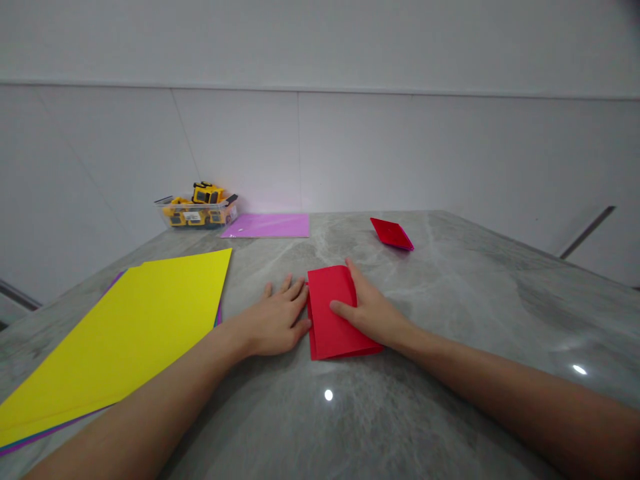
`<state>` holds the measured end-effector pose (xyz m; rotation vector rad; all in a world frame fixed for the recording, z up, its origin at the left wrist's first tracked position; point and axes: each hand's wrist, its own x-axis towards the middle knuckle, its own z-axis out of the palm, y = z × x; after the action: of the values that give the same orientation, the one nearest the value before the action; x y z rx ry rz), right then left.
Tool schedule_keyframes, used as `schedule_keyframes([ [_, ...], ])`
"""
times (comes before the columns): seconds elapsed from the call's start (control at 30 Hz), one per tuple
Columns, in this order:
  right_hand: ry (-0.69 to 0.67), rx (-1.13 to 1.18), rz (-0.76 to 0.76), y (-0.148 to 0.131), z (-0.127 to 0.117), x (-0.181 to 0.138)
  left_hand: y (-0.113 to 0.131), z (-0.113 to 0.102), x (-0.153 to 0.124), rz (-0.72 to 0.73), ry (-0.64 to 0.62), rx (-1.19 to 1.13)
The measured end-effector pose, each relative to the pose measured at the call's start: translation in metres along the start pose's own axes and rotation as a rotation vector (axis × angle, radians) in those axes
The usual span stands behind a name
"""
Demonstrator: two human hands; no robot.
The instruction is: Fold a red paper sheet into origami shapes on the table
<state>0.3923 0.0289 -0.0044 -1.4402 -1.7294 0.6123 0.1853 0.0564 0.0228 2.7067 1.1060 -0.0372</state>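
Note:
A folded sheet of red paper lies in front of me on the table, its layers slightly apart along the left and bottom edges. My right hand grips its right side, thumb on top and the other fingers behind or under the fold, mostly hidden. Flat on the table to the left rests my left hand, palm down with fingers spread. Its fingertips and thumb touch the paper's left edge.
A stack of large sheets, yellow paper on top, covers the left of the grey marble table. Further back are a clear bin of yellow toy trucks, a lilac paper pack and a folded red piece. Behind stands a white wall.

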Motion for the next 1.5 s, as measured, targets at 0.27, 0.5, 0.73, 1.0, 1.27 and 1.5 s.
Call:
schedule_keyframes([
  [0.27,0.031,0.614,0.186,-0.003,-0.009,0.002,0.006,0.008,0.005,-0.112,0.257,-0.310],
  [0.5,0.032,0.593,-0.056,-0.001,-0.012,-0.002,0.037,0.005,0.011,-0.135,0.376,-1.462],
  [0.73,0.019,0.395,-0.197,-0.006,-0.016,-0.013,0.042,0.004,0.003,-0.059,0.395,-1.508],
  [1.0,0.056,0.448,-0.175,-0.010,-0.016,-0.013,0.040,0.001,0.001,0.002,0.324,-1.542],
  [1.27,0.192,0.048,-0.052,-0.009,-0.014,-0.008,0.023,0.012,0.008,-0.126,0.361,-0.775],
  [1.5,0.124,-0.202,0.100,-0.002,-0.012,-0.001,0.015,0.009,0.000,0.011,0.136,-0.133],
])
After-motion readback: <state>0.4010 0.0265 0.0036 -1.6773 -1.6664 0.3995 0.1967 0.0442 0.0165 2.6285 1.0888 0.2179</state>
